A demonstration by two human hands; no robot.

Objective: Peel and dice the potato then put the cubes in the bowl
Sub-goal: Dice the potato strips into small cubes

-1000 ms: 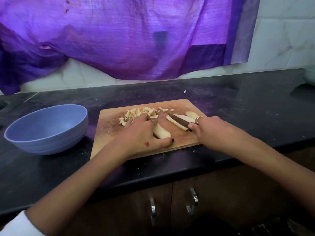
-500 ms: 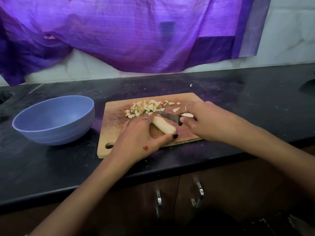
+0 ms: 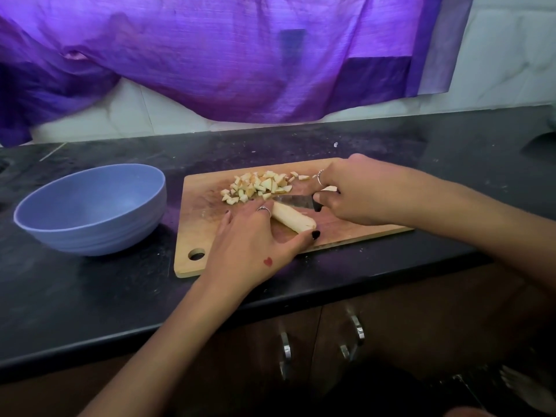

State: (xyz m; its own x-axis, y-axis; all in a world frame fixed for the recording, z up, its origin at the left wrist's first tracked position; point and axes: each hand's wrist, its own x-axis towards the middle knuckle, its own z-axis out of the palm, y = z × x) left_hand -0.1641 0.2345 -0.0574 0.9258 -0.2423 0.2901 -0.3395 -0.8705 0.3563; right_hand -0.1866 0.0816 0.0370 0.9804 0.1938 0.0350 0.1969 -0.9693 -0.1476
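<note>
Brown cabinet doors point(image 3: 301, 350) with metal handles point(image 3: 285, 347) sit nearest, under the black tabletop point(image 3: 90, 296); on the tabletop lies a wooden cutting board point(image 3: 204, 230), a round hole at its near left corner; the left hand point(image 3: 255, 236) rests on the board, its grip clamped on a peeled potato strip point(image 3: 293, 220), fingers over the strip's left end and the thumb touching its near right end; the strip lies slanted, its left end farther back; just beyond it the knife point(image 3: 296, 200) lies with its blade pointing left, the blade close behind the left hand's fingers; the right hand point(image 3: 355, 194) has its grip closed round the knife's dark handle, with another pale potato piece point(image 3: 329, 188) partly hidden under it; farther back on the board is a heap of potato cubes point(image 3: 258, 186), a few strays to its right; left of the board, apart from it, stands a blue bowl point(image 3: 90, 206), no cubes visible inside; behind everything a purple cloth point(image 3: 225, 55) hangs over the white tiled wall point(image 3: 505, 55).
</note>
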